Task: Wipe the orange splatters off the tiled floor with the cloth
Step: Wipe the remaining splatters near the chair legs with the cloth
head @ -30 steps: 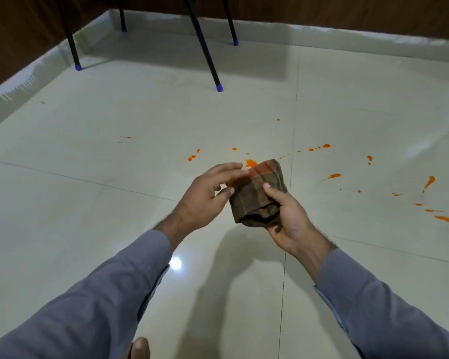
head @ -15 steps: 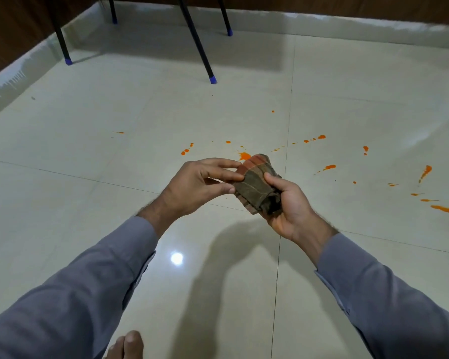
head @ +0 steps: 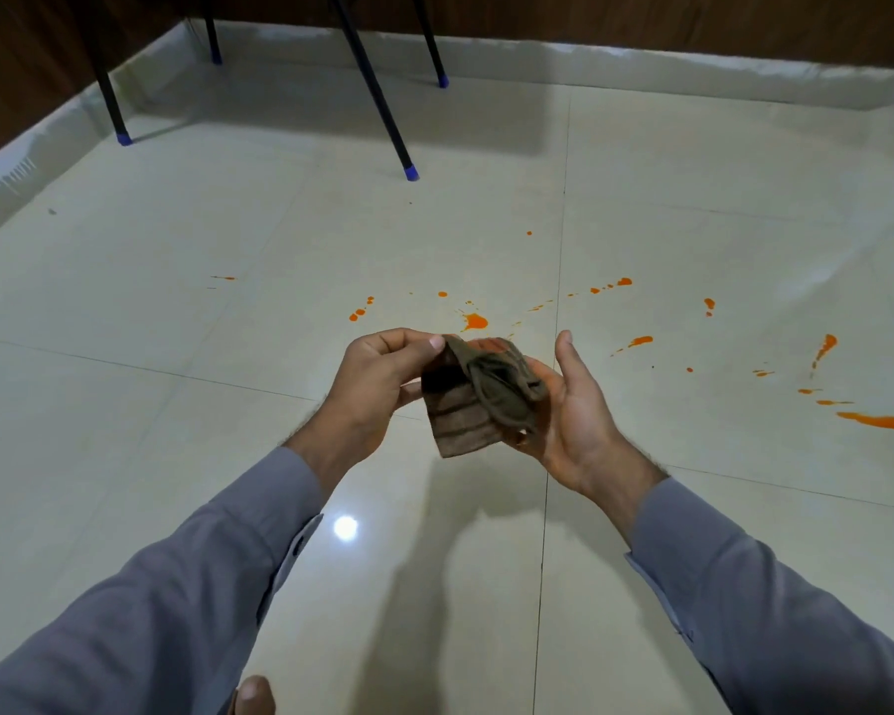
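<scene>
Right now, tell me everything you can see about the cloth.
The cloth is a small brownish, soft-looking rag with faint stripes, rumpled and partly folded. It is held up above the tiled floor, not touching it. The left hand pinches its upper edge, and it lies across the open palm of the right hand.

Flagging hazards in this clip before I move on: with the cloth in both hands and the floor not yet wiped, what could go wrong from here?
1. The cloth lies loosely on the open right hand; only the left hand pinches its edge, so it could drop.
2. The orange splatters spread wide, up to the long streak at the right edge; that one is easily missed.
3. The glossy tiled floor may be slippery where wet.
</scene>
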